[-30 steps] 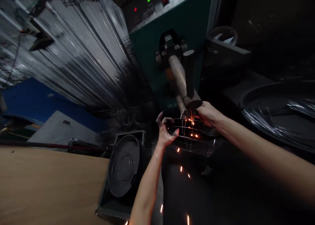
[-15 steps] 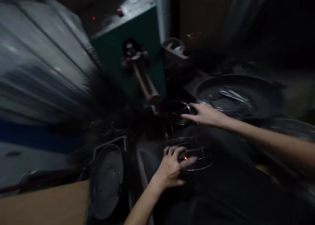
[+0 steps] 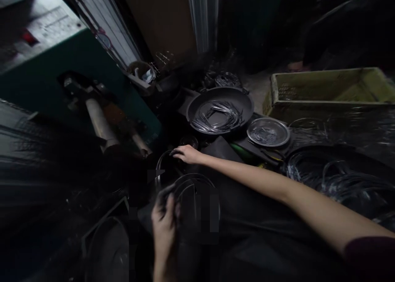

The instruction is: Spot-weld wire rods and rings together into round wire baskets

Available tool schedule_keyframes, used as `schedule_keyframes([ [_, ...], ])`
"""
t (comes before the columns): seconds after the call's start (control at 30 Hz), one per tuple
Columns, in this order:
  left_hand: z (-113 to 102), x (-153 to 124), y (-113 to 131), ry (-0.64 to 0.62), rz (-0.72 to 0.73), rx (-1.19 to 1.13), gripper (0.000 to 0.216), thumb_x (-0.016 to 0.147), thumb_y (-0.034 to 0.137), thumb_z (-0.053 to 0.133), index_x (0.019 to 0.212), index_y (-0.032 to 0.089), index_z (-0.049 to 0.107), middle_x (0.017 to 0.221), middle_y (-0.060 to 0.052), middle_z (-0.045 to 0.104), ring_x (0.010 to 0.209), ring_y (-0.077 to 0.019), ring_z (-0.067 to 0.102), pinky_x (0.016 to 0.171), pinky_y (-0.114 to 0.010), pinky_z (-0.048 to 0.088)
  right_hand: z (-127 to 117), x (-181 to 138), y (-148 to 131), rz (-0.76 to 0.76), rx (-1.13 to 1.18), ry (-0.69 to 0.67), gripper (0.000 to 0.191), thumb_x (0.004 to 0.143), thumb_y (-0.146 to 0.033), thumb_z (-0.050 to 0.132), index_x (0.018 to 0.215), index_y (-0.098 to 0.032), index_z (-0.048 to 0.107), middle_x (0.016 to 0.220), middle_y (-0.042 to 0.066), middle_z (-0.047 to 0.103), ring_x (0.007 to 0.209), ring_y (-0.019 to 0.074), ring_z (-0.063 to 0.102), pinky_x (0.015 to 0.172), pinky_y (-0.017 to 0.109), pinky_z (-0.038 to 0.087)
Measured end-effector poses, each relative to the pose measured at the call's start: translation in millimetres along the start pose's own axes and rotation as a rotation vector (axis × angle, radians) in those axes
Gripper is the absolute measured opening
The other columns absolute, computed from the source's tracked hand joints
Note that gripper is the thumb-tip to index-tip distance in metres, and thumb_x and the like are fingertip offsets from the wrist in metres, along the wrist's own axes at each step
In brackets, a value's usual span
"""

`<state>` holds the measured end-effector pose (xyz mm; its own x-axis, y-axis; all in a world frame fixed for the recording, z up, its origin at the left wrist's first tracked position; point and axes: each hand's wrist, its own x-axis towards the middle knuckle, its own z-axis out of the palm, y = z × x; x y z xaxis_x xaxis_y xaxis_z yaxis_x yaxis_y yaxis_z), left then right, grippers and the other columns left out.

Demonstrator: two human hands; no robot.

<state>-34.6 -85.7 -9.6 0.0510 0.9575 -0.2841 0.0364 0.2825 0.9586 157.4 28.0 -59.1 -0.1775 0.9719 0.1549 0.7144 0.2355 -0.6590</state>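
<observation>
A round frame of thin metal wire (image 3: pixel 197 175), with curved rings and a straight upright, stands out dimly above a dark surface. My left hand (image 3: pixel 165 216) is closed at its near ring, thumb and fingers curled together, somewhat blurred. Farther off, my right hand (image 3: pixel 187 154) reaches across with fingertips pinched on the top of another wire ring (image 3: pixel 159 166). Whether both rings belong to one frame is hard to make out in the dark. To the left of my hands, the thick metal arms (image 3: pixel 98 119) of a green machine (image 3: pixel 40 76) jut out.
Behind my right arm are a wide dark pan (image 3: pixel 219 94) of bent wires and a smaller metal dish (image 3: pixel 285 133) of short pieces. A yellow crate (image 3: pixel 327 104) stands at back right. Coils of wire (image 3: pixel 339 179) lie at right. A dark round dish (image 3: pixel 108 249) is at lower left.
The view has swung right, so the machine sits farther left and the crate shows. My left hand, spread beside the wire frame before, is now curled closed at a ring.
</observation>
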Motion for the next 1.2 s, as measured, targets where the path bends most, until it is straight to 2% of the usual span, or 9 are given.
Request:
schedule_keyframes([
  [0.1, 53.8, 8.2, -3.3, -0.131, -0.095, -0.189, 0.051, 0.072, 0.056, 0.071, 0.103, 0.017, 0.06, 0.052, 0.01, 0.039, 0.039, -0.0011, 0.033, 0.039, -0.012, 0.03, 11.0, 27.7, -2.1, -0.038, -0.002, -0.027, 0.028, 0.09, -0.014, 0.057, 0.117, -0.015, 0.065, 0.111, 0.011, 0.065, 0.101, 0.0188, 0.062, 0.09, 0.028, 0.044],
  [0.2, 77.6, 24.9, -6.1, -0.227, -0.102, -0.298, 0.053, 0.071, 0.06, 0.07, 0.101, 0.018, 0.056, 0.049, 0.012, 0.037, 0.034, -0.001, 0.025, 0.035, -0.014, 0.023, 7.4, 39.0, -0.5, -0.167, -0.108, -0.046, 0.031, 0.091, -0.015, 0.055, 0.119, -0.018, 0.066, 0.113, 0.012, 0.062, 0.098, 0.0206, 0.061, 0.09, 0.033, 0.041],
  [0.4, 43.0, 41.2, 0.1, -0.262, -0.039, -0.335, 0.059, 0.067, 0.059, 0.073, 0.105, 0.015, 0.06, 0.06, 0.006, 0.053, 0.046, -0.0044, 0.047, 0.045, -0.016, 0.037, 3.2, 63.2, 22.3, -0.342, -0.377, -0.064, 0.031, 0.092, -0.031, 0.054, 0.12, -0.022, 0.066, 0.102, 0.007, 0.067, 0.083, 0.0167, 0.061, 0.078, 0.028, 0.041],
  [0.6, 11.9, 49.8, 13.7, -0.467, -0.095, -0.279, 0.04, 0.073, 0.045, 0.075, 0.096, 0.013, 0.065, 0.06, 0.003, 0.055, 0.05, -0.0059, 0.05, 0.051, -0.019, 0.039, -20.2, 40.4, -10.6, -0.652, -0.345, -0.121, 0.034, 0.094, -0.032, 0.049, 0.124, -0.023, 0.063, 0.09, 0.005, 0.07, 0.084, 0.0177, 0.062, 0.091, 0.037, 0.037],
  [0.77, 20.6, 49.5, 16.1, -0.556, -0.116, -0.421, 0.049, 0.064, 0.055, 0.078, 0.083, 0.015, 0.059, 0.069, 0.0, 0.059, 0.059, -0.0096, 0.058, 0.056, -0.02, 0.044, -33.4, 26.3, -24.9, -0.565, -0.51, -0.163, 0.036, 0.092, -0.024, 0.046, 0.124, -0.025, 0.064, 0.096, 0.006, 0.07, 0.088, 0.0195, 0.062, 0.08, 0.033, 0.041],
  [0.83, 28.5, 50.5, 13.3, -0.498, -0.154, -0.513, 0.051, 0.071, 0.065, 0.066, 0.081, 0.017, 0.053, 0.058, 0.005, 0.051, 0.044, -0.0064, 0.047, 0.046, -0.019, 0.037, -24.5, 32.0, -24.0, -0.472, -0.562, -0.2, 0.039, 0.091, -0.021, 0.045, 0.127, -0.025, 0.062, 0.098, 0.006, 0.07, 0.085, 0.0182, 0.062, 0.07, 0.027, 0.041],
  [0.93, 38.8, 58.3, 3.0, -0.235, -0.172, -0.566, 0.051, 0.08, 0.068, 0.052, 0.073, 0.018, 0.044, 0.046, 0.01, 0.031, 0.032, -0.0024, 0.023, 0.036, -0.017, 0.02, -5.1, 45.0, -17.7, -0.36, -0.614, -0.294, 0.048, 0.09, -0.015, 0.043, 0.135, -0.026, 0.055, 0.098, 0.006, 0.07, 0.079, 0.0175, 0.063, 0.062, 0.024, 0.039],
  [1.03, 41.0, 72.2, -11.1, -0.026, -0.127, -0.535, 0.051, 0.077, 0.065, 0.06, 0.071, 0.017, 0.043, 0.048, 0.01, 0.03, 0.035, -0.0012, 0.024, 0.037, -0.015, 0.016, 8.6, 53.6, -3.1, -0.258, -0.6, -0.357, 0.053, 0.091, -0.016, 0.042, 0.142, -0.026, 0.047, 0.099, 0.007, 0.071, 0.076, 0.0184, 0.063, 0.063, 0.025, 0.042],
  [1.2, 25.6, 86.9, -22.3, -0.12, -0.04, -0.407, 0.052, 0.07, 0.066, 0.066, 0.073, 0.017, 0.049, 0.045, 0.012, 0.027, 0.036, -0.001, 0.021, 0.037, -0.015, 0.013, 12.2, 58.4, 21.1, -0.187, -0.426, -0.384, 0.054, 0.092, -0.02, 0.044, 0.146, -0.027, 0.042, 0.104, 0.005, 0.07, 0.076, 0.0177, 0.065, 0.07, 0.027, 0.047],
])
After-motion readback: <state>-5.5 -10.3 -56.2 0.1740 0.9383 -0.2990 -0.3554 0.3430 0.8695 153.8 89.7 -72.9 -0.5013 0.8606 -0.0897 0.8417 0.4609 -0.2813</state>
